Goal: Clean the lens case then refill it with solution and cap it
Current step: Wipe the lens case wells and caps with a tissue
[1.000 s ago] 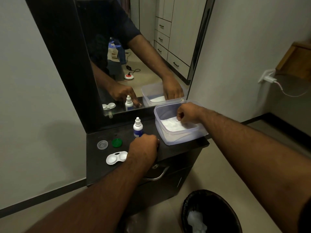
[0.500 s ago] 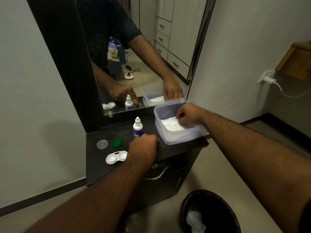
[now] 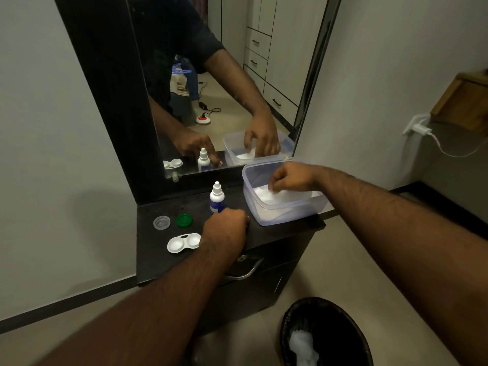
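Fingers of the right hand (image 3: 289, 178) now pinch white tissue (image 3: 266, 196) inside the clear plastic tub (image 3: 285, 217), right of centre; left hand (image 3: 224, 228) stays fisted beside the uncapped white twin-well lens case (image 3: 184, 243), so wiping probably comes next.

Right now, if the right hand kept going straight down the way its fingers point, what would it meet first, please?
Most likely the white tissue inside the clear plastic tub; the right hand hangs just above it with fingers pinched downward, perhaps already touching, since depth is unclear.
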A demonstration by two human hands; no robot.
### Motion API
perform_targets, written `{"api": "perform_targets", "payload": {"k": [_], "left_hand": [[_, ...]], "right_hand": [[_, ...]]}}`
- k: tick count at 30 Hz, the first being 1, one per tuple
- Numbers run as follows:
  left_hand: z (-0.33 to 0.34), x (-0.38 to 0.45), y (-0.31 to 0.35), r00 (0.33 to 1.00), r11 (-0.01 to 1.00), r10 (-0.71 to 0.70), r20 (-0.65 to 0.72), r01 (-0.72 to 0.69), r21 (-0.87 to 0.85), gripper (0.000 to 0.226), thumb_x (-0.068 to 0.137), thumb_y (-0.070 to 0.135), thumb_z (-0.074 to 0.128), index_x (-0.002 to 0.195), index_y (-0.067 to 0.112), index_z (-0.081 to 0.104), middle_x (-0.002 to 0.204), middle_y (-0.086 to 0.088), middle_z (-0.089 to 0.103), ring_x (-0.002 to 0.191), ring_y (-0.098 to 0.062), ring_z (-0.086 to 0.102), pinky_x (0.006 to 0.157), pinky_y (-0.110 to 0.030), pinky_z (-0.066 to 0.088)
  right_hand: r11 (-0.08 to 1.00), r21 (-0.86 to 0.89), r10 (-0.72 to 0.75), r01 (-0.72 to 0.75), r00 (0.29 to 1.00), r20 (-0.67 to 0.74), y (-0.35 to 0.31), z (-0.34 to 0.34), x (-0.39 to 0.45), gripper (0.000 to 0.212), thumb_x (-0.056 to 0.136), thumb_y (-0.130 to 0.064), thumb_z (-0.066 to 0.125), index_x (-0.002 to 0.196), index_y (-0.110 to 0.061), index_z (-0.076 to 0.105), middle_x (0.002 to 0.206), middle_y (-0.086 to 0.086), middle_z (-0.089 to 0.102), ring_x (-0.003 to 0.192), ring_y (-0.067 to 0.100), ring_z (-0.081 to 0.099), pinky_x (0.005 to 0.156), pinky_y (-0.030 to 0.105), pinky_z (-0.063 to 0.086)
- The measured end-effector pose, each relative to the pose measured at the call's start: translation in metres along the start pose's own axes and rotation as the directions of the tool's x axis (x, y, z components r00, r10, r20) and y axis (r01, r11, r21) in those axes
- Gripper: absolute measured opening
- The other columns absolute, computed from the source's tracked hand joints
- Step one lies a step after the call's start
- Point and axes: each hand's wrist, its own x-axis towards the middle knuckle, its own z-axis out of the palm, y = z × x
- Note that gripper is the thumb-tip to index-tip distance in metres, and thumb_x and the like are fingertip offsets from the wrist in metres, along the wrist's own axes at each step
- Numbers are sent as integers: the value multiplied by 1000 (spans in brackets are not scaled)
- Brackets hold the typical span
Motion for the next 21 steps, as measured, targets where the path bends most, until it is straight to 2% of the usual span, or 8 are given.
{"api": "perform_targets", "payload": {"k": [2,6,10,13,15,18,20,21], "left_hand": [[-1,0,0,1000,1000,-5,7,5,-12,32,95,20,53,127,14,54,122,-12,61,110,-27,59,89,-37,50],[-1,-1,-1,1000,999,-3,-23,2,-42,27,95,18,53,120,13,59,117,-11,63,106,-28,60,86,-38,51],[-4,-7,-2,999,997,2,-37,-5,-72,22,94,16,54,113,10,62,113,-13,64,102,-29,61,84,-39,51],[-7,-15,-3,998,990,46,-33,-50,-132,20,92,16,54,107,9,65,109,-14,66,96,-29,63,81,-40,53],[-7,-28,-7,993,971,71,-94,-90,-223,22,92,19,53,107,13,68,108,-11,68,94,-27,63,83,-41,53],[-4,-61,-25,938,894,42,-344,-189,-407,25,93,22,56,114,18,69,113,-1,69,104,-15,62,92,-28,48],[0,-83,-49,874,876,-53,-482,-191,-442,24,92,24,60,113,19,70,111,2,67,103,-10,58,88,-21,43],[3,-90,-63,849,889,-109,-517,-149,-432,24,90,25,61,112,20,70,110,2,64,104,-11,54,86,-21,40]], "right_hand": [[995,-93,43,-39,998,44,-2,4,0,25,82,-26,71,102,-11,69,99,0,64,93,17,57,84,30,47],[986,-159,35,-39,999,-27,-9,-2,-10,15,82,-19,71,96,-12,68,94,4,64,87,18,57,75,27,45],[1000,-22,-5,3,995,-103,-19,-25,-38,4,82,-18,68,80,-16,66,91,6,64,88,19,59,74,27,49],[955,260,-80,141,969,-233,-29,-40,-61,11,81,-9,63,70,-10,61,115,2,64,107,15,56,91,30,46],[851,459,-101,256,937,-335,-41,-42,-75,9,85,-5,56,78,0,60,115,-1,65,105,16,56,86,27,45],[629,679,-43,379,889,-456,-62,-26,-91,15,87,-10,52,72,-13,52,89,7,54,87,28,50,66,31,47],[435,799,17,415,884,-468,-79,-4,-95,14,85,-12,55,72,-18,52,90,9,51,91,29,52,70,37,51],[271,861,17,430,892,-451,-88,9,-96,13,83,-10,57,73,-18,54,91,11,53,93,29,56,77,42,53]]}}
